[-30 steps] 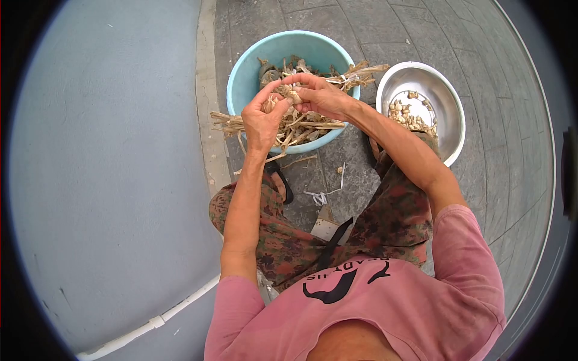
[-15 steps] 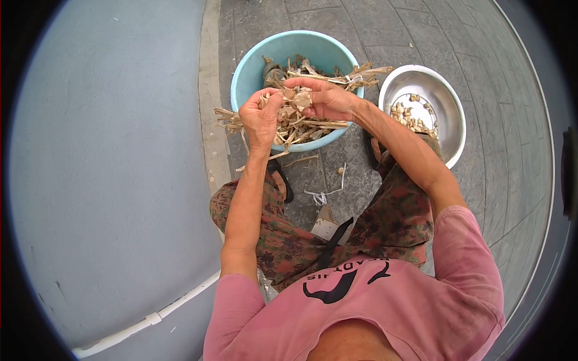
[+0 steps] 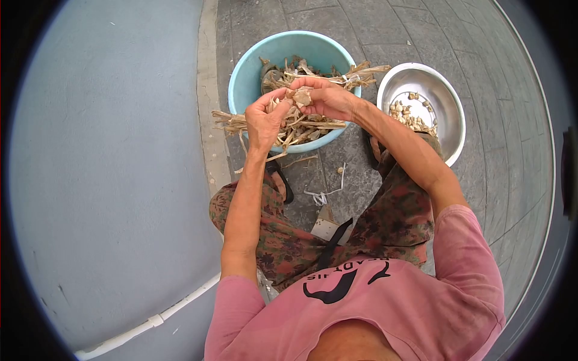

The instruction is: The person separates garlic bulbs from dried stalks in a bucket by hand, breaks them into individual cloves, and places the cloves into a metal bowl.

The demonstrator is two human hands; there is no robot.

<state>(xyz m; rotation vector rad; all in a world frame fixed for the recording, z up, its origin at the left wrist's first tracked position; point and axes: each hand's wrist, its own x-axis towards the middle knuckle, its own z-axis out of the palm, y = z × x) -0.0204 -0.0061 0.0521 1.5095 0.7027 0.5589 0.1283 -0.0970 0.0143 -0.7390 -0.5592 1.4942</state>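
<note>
L hand (image 3: 265,123) + R hand (image 3: 331,101) meet over the mid of the blue basin (image 3: 301,45), well inside its rim. L thumb & index pinch a pale garlic piece (image 3: 275,104); other L fingers curled, partly hidden. R thumb & fingers pinch a papery flake (image 3: 303,98), right next to the garlic; R fingers bent close, lower ones hard to see. Can't tell if flake & garlic are joined.

Basin: dry stalks (image 3: 361,75) poke over its R edge, more stalks (image 3: 229,120) over its L edge, husk litter betw. Metal bowl (image 3: 445,102) sits just off the basin's R side, cloves (image 3: 403,114) bunched toward its near-L edge. Trouser leg (image 3: 415,174) overlaps the bowl's near-L rim in view; contact unclear. White string (image 3: 322,197) on paving, off the basin's near edge.

Risks (my read): pinch is small & tips crowded, so a sudden give in dry skin could shoot garlic down into the litter, hard to spot there. Brittle flake may crumble, bits clinging to fingers. R forearm runs close by the basin's R edge; a wide elbow swing might snag stalks, drag them out. Leg shift could knock bowl, spill cloves. String near feet: poss. snag on sandal (image 3: 288,188).
</note>
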